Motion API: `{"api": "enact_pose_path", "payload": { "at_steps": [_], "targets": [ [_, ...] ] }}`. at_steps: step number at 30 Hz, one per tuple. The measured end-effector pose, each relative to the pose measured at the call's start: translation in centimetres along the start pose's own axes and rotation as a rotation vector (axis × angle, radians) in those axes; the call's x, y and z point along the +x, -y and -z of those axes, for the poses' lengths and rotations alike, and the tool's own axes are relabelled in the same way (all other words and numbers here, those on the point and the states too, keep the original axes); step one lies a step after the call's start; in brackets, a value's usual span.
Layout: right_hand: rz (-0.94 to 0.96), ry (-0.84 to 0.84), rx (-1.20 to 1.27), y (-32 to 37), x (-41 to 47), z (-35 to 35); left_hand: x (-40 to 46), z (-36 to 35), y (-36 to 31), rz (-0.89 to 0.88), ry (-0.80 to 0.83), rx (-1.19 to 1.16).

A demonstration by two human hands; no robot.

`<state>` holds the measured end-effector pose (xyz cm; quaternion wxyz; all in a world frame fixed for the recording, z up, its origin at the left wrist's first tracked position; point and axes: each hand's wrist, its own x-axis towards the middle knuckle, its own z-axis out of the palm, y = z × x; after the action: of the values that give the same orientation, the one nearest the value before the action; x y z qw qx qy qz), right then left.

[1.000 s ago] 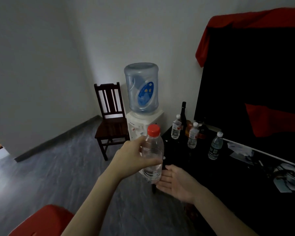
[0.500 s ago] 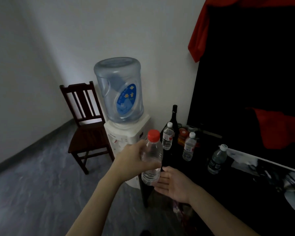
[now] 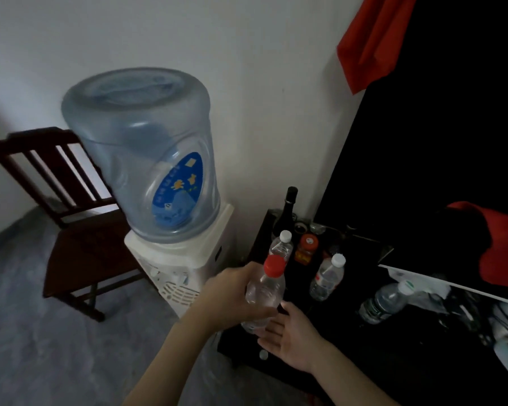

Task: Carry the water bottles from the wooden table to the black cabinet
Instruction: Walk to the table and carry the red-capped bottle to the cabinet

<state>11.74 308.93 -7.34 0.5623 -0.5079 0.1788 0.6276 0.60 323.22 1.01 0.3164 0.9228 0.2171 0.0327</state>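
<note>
Over black cabinet (image 3: 349, 347), left-held bottle (image 3: 266, 291)

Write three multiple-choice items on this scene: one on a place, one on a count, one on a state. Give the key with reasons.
1. Where is the red-capped bottle?
A. on the chair
B. in the left hand
C. on the dispenser

2. How many white-capped bottles stand or lie on the black cabinet?
A. one
B. three
C. five

3. How is the right hand?
A. open, palm up, under the held bottle
B. clenched in a fist
C. gripping a cap

Key: B, the left fingers wrap its body; B, two upright, one leaning; A, its fingers are straight beneath the bottle's base.
</note>
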Motion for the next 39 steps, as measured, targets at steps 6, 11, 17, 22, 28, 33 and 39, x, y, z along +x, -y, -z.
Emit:
{"api": "enact_pose_path", "payload": {
  "at_steps": [6,11,17,22,28,33,39],
  "targets": [
    [-0.035,-0.093,0.11,1.6,5.7,1.4,3.7,-3.4,4.8,-0.004,0.086,-0.138],
    [-0.09,-0.179,0.068,2.2,9.6,2.1,5.2,-7.2,7.6,0.011,0.056,-0.099],
    [-0.114,-0.276,-0.005,3.0,11.3,2.5,6.6,-11.1,8.9,0.023,0.051,-0.092],
    [-0.121,-0.279,-0.032,3.4,10.9,3.3,7.9,-12.1,9.8,0.054,0.06,-0.078],
    [-0.107,-0.199,-0.074,3.6,10.3,3.6,8.2,-13.1,10.8,0.097,0.059,-0.116],
    [-0.075,-0.188,-0.134,4.4,8.9,3.6,8.1,-14.2,11.0,0.106,0.082,-0.107],
    [0.0,-0.159,-0.282,6.6,5.3,2.2,8.3,-12.7,10.2,0.193,0.301,-0.044]
  ]
}}
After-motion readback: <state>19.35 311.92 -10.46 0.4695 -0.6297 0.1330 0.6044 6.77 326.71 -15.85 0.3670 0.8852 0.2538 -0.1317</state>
